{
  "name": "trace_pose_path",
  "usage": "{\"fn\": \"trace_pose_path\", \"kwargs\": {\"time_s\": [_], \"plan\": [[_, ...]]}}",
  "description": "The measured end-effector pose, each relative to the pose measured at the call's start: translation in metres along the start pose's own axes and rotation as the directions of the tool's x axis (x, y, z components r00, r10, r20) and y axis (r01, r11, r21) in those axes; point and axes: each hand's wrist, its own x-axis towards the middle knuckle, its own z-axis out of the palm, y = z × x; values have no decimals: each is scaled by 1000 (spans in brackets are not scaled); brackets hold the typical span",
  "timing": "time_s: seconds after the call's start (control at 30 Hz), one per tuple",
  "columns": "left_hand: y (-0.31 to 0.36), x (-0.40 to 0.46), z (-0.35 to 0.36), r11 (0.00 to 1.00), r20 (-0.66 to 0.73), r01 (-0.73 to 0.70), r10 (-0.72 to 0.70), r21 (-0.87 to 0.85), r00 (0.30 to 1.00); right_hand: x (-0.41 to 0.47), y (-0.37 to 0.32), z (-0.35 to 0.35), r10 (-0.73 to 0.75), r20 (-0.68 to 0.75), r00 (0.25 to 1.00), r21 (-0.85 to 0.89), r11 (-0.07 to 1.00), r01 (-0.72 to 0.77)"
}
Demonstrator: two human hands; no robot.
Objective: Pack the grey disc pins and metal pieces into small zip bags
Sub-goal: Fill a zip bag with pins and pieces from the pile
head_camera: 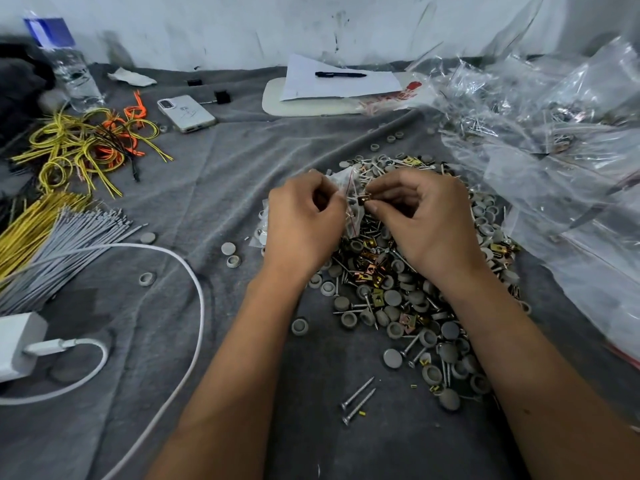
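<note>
Your left hand (303, 220) grips a small zip bag (341, 180) while your right hand (424, 216) pinches a brass metal clip (364, 201) at its mouth, above the hardware pile (398, 289).

1. We have a single view, taken from a camera worn on the person's head.
2. It looks forward and down over both forearms onto a grey cloth (214, 341) spread across the surface.
3. We sit close: the left hand (304, 223) and right hand (426, 220) meet near the middle of the frame, over a heap of discs and screws (408, 306).
4. The wide lens bends the edges, and a white wall (242, 26) closes the top of the view.
5. With only one view, nothing overlaps with another.
</note>
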Motion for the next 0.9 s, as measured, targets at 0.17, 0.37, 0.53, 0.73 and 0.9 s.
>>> {"fn": "trace_pose_path", "kwargs": {"time_s": [0.17, 0.37, 0.53, 0.73, 0.9], "plan": [[6, -2, 1, 999, 25, 15, -14, -45, 1000, -1, -3, -1, -35, 4, 999, -40, 999, 35], [12, -4, -1, 972, 100, 107, -87, -209, 991, -2, -6, -1, -116, -2, 993, -122, 986, 115], [15, -4, -3, 910, 154, 197, -150, -365, 977, -1, -4, -1, -127, -25, 992, -112, 986, 123], [14, -2, -5, 846, 170, 283, -229, -451, 958, 0, -3, -2, -112, -70, 991, -69, 992, 107], [14, -1, -8, 830, 150, 290, -248, -476, 957, 0, 1, -3, -105, -32, 994, -131, 986, 100]]}}
